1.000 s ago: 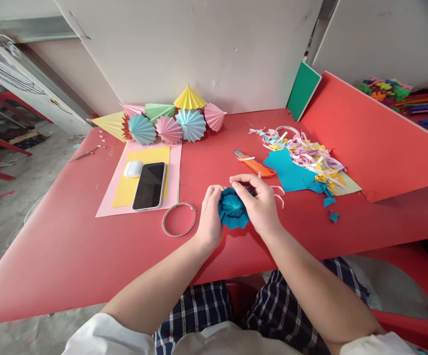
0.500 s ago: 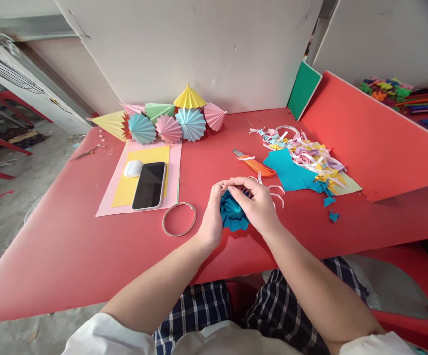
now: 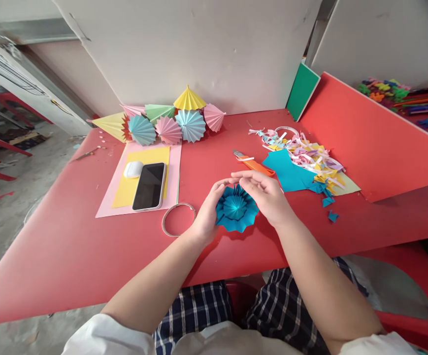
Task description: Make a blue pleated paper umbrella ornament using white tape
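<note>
A blue pleated paper rosette (image 3: 237, 209), round with a zigzag edge, faces up between my two hands near the front of the table. My left hand (image 3: 211, 209) curves around its left side, thumb and fingers bent over the far rim. Around the far right edge wraps my right hand (image 3: 265, 195), its fingertips meeting those of the left above the paper. The fingers hide part of the far rim. Just beyond the right hand lies an orange utility knife (image 3: 252, 164). A roll of thin tape (image 3: 179, 220) rests left of my left hand.
A phone (image 3: 149, 186) and a white case (image 3: 133, 169) lie on yellow and pink paper sheets (image 3: 108, 204) at left. Several folded paper umbrellas (image 3: 190, 125) stand at the back. Paper scraps (image 3: 306, 153) and blue paper (image 3: 289, 172) sit before a red board (image 3: 379, 148).
The rosette has spread flatter and shows more of its face. My right hand has shifted slightly right and opened out, uncovering the rosette's centre.
</note>
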Motion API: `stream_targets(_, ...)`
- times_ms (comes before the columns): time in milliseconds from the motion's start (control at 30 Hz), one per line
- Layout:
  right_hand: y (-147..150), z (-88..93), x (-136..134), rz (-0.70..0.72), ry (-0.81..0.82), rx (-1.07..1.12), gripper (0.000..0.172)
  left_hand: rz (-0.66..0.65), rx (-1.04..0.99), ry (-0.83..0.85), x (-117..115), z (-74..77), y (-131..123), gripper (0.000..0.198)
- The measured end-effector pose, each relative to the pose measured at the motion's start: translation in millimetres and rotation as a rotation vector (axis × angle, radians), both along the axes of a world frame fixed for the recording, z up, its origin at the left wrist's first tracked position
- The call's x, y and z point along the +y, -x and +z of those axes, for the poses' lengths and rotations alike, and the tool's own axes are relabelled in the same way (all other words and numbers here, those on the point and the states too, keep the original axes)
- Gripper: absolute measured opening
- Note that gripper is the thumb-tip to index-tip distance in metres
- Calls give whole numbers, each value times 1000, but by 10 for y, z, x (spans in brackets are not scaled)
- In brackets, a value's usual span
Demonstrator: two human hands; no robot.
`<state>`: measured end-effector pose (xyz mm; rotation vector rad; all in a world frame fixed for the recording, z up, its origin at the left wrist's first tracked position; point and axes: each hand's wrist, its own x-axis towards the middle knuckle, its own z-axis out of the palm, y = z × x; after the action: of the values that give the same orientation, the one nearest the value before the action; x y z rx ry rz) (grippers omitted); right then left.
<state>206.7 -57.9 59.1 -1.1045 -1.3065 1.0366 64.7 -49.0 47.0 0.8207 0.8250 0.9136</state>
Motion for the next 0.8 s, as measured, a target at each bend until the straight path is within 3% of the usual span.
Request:
stream_targets(200, -123, 95, -33, -7, -173, -409, 21, -36, 96, -134, -4, -12, 38, 35)
stream_targets(333, -88, 63, -42, -89, -363, -639, 25, -32, 204, -331, -17, -13, 48, 31)
stream_targets(467, -49, 19, -30, -203, -522, -794, 16, -29, 325, -529, -38, 11, 50, 30)
stream_targets(633, -5, 40, -49, -269, -593, -819, 12, 71, 537, -749, -68, 21, 64, 34)
stream_targets(800, 2, 97, -99, -314, -575, -709, 13, 126, 538, -954, -55, 0, 120, 41)
